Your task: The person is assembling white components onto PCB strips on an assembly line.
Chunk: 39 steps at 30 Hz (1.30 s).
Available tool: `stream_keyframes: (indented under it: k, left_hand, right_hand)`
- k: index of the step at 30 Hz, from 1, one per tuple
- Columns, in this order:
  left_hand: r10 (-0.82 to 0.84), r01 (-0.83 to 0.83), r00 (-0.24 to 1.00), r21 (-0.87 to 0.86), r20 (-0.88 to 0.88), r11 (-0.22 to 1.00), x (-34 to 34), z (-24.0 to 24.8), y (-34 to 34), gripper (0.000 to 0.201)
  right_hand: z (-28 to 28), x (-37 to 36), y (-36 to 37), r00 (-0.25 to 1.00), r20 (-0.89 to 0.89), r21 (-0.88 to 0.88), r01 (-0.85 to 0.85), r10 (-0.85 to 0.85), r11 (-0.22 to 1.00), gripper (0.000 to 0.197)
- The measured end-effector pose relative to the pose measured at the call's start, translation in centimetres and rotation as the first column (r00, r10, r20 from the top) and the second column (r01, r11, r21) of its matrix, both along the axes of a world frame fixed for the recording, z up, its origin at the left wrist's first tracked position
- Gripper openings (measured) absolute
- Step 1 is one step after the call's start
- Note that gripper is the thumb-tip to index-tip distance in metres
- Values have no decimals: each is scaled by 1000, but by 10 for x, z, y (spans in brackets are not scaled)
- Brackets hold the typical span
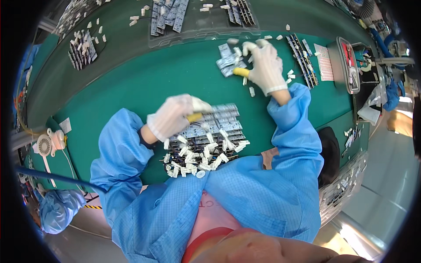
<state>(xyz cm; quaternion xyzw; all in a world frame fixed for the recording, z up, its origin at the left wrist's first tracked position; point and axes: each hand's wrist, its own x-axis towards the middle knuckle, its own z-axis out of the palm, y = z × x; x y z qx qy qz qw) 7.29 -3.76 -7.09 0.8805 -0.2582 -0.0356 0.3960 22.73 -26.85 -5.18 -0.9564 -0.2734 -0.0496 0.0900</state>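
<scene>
Both my hands wear white gloves with a yellow cover on the thumb. My left hand (pixel 175 116) is over the upper left of a stack of narrow circuit boards (pixel 223 115), its thumb and fingers drawn together; what they grip, if anything, is hidden. Dark wires with white plug connectors (pixel 190 158) lie heaped along the stack's near side, against my blue coat. Further off to the right, my right hand (pixel 265 65) is open beside a small pile of pale boards (pixel 229 61), thumb and fingers apart, with nothing visible between them.
A clear plastic tray (pixel 204 38) with boards stands at the far edge. More boards are grouped at the far left (pixel 82 50) and right (pixel 302 61). A tool box (pixel 346 65) and dotted sheet (pixel 324 62) lie right, a small fan (pixel 49 143) left.
</scene>
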Motion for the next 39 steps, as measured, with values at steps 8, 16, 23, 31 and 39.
stream_keyframes:
  k: [8, 16, 23, 31, 39]
  left_hand:
    - [143, -145, 989, 92, 29, 985, -5, 2, -17, 34]
    - [161, -170, 941, 3, 299, 985, -24, 37, 22, 32]
    - [711, -639, 696, -535, -97, 553, -10, 26, 49, 41]
    - [375, -471, 772, 64, 514, 880, -35, 20, 12, 51]
    - [611, -672, 251, -319, 751, 669, -2, 22, 64, 58]
  right_hand:
    - [5, -33, 73, 931, -89, 161, -338, 355, 927, 55]
    - [40, 10, 17, 932, -57, 686, -224, 358, 693, 33]
    - [45, 12, -9, 887, -360, 556, -45, 290, 830, 31]
    - [-6, 2, 32, 915, 27, 324, -390, 404, 862, 34]
    - [-18, 14, 58, 960, 79, 216, -278, 267, 936, 38]
